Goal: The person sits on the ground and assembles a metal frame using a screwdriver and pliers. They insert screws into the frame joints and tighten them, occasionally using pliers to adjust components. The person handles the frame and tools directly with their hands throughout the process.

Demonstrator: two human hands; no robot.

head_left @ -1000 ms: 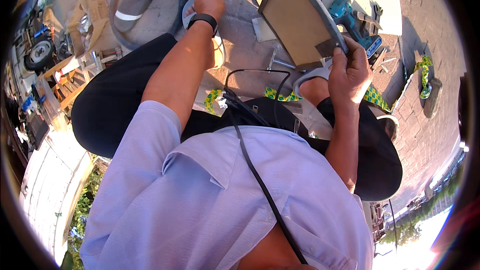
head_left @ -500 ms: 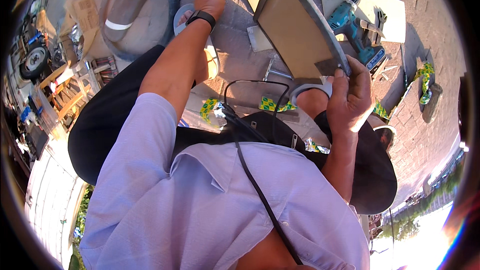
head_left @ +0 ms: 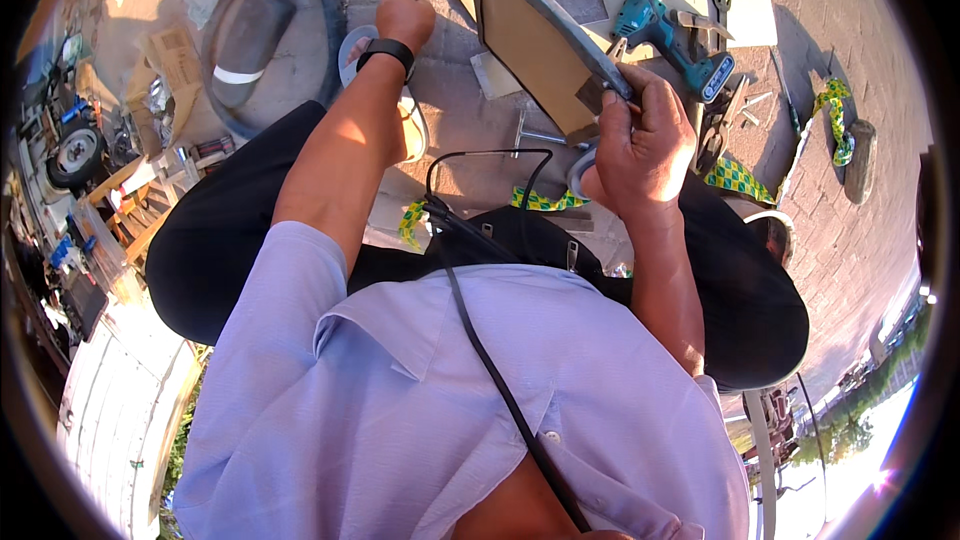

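Observation:
My right hand (head_left: pixel 648 145) grips the near corner of a brown panel (head_left: pixel 540 65) with a dark grey rim, thumb on top and fingers curled round its edge. The panel stands tilted, its far end running out at the top of the picture. My left hand (head_left: pixel 405 18) is a closed fist, knuckles up, above the paving beside my sandalled left foot; whatever lies inside the fist is hidden. A teal cordless drill (head_left: pixel 655 25) rests just beyond the panel. Pliers (head_left: pixel 712 135) lie right of my right hand. A metal T-shaped tool (head_left: pixel 545 135) is on the ground under the panel's near end.
A black rubber ring (head_left: pixel 335 30) lies at the far left, around a dark rounded piece (head_left: pixel 250 35). An adjustable wrench (head_left: pixel 720 5) sits on pale board (head_left: pixel 750 15). Green-yellow patterned strips (head_left: pixel 740 178) and a stone (head_left: pixel 859 162) are to the right. Clutter and a small wheel (head_left: pixel 77 156) fill the left.
The panel has shifted left and away, with my right hand still on its corner. My left fist has moved slightly left and nearer. The whole view has shifted a little too.

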